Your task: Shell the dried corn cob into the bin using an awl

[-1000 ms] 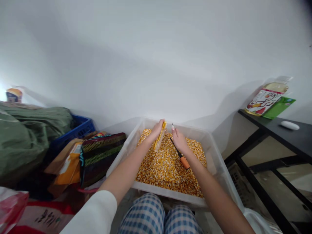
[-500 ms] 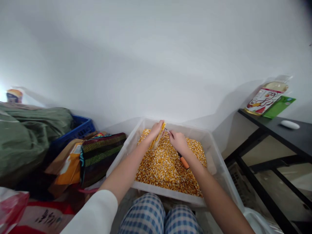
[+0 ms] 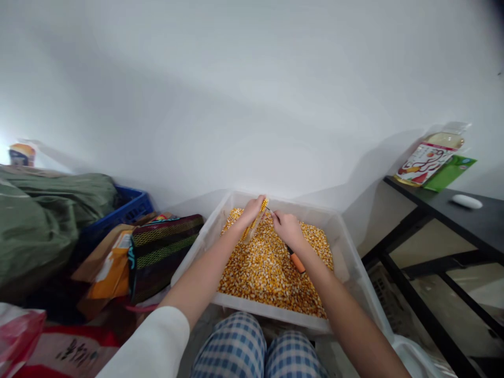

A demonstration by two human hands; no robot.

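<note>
My left hand (image 3: 254, 207) is closed around a corn cob (image 3: 252, 227), tilted with its top end away from me. Part of the cob is bare and part still carries rows of yellow kernels. My right hand (image 3: 286, 229) grips a screwdriver (image 3: 297, 263) with an orange and black handle. Its thin metal shaft points at the upper part of the cob; whether the tip touches the kernels is too small to tell. Both hands are above loose corn kernels (image 3: 268, 278) heaped in a translucent plastic bin (image 3: 350, 252).
A black shelf (image 3: 437, 205) at right holds a bottle (image 3: 429, 157), a green packet (image 3: 451, 173) and a white oval object (image 3: 466, 201). To the left are a blue crate (image 3: 134, 206), green cloth (image 3: 59, 215) and a dark mesh bag (image 3: 169, 252). A white wall (image 3: 252, 105) rises behind the bin.
Both hands keep nearly the same place and grip on the cob and screwdriver. The view has shifted very slightly.
</note>
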